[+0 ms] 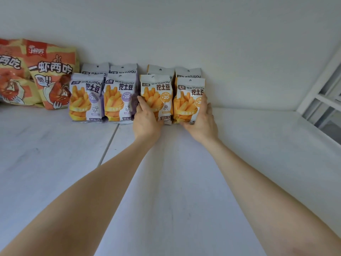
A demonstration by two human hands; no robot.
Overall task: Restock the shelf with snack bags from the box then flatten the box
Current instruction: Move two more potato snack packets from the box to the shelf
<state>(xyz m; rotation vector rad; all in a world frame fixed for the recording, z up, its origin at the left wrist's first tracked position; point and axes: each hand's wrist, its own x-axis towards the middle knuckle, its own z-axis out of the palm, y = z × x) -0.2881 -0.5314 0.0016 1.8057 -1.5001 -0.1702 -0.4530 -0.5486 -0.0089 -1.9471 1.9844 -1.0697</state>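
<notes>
From the head camera, you are reaching both arms onto a white wooden shelf (pixel 239 145). Your left hand (pixel 147 117) and right hand (pixel 201 119) are each gripping one upright cream-and-orange foil snack bag (pixel 158 93), standing it in line. Two more cream bags are standing behind; left of your hands are four purple bags (pixel 86 97) and two large prawn-print bags (pixel 51 74). You seem to be mid-restocking; next you would let go gently. The box is out of view.

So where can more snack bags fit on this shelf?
The shelf is bare right of the orange fry bag under the right hand, and all across the front. The back left is crowded: purple fry bags touch the shrimp bags.
</notes>
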